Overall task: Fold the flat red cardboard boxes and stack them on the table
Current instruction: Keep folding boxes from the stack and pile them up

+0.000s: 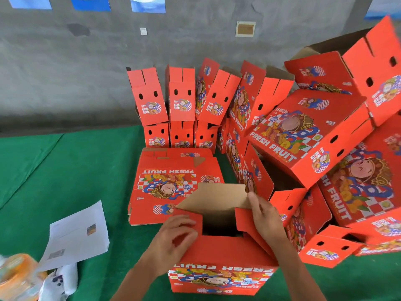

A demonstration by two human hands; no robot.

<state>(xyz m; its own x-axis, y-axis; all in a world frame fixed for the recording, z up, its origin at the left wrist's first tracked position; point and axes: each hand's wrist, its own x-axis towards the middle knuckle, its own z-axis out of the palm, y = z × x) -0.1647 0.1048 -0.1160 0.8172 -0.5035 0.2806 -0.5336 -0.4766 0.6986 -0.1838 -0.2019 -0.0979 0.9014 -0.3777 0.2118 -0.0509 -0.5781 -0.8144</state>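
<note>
Your left hand (173, 237) pinches the left flap of the open red box (219, 272) at the table's near edge | your right hand (263, 216) grips its right flap | box inside too dark to see | flat boxes (171, 183) lie just behind | folded pile (314, 135) cut off at right.

Packing workshop, bare concrete wall (86, 72), green-covered table (76, 170), many printed fruit boxes (303, 137) stacked

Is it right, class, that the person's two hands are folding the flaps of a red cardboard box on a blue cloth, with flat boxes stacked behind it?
Not quite: the head view shows a green table cloth, not blue. The rest stands.
</note>
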